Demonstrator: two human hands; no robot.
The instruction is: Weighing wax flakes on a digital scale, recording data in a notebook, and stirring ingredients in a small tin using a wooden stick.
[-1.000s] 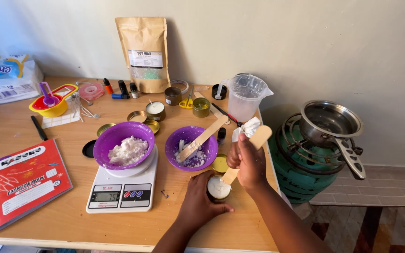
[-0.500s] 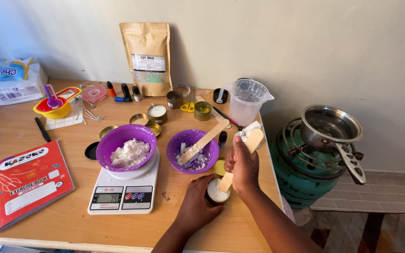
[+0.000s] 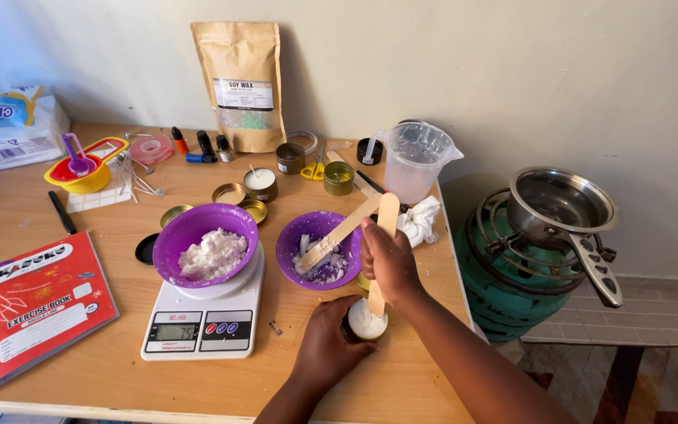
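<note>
My left hand (image 3: 326, 347) grips a small round tin (image 3: 366, 323) packed with white wax near the table's front edge. My right hand (image 3: 387, 260) holds a flat wooden stick (image 3: 387, 216) nearly upright, its lower end pressed into the wax in the tin. Just behind the tin stands a small purple bowl (image 3: 301, 238) with white wax bits and a second wooden stick (image 3: 342, 231) leaning in it. To the left, a larger purple bowl (image 3: 180, 233) of white wax flakes rests on a white digital scale (image 3: 200, 328).
A brown wax pouch (image 3: 242, 85), a clear measuring jug (image 3: 413, 161), small tins, bottles, scissors and nested measuring cups (image 3: 83, 169) crowd the back of the wooden table (image 3: 111, 369). A red exercise book (image 3: 33, 301) lies front left. A green gas burner (image 3: 498, 286) with a steel pot (image 3: 561, 206) stands right of the table.
My right hand has swung the stick from a rightward lean to nearly upright, its tip still in the tin. My left hand stays on the tin.
</note>
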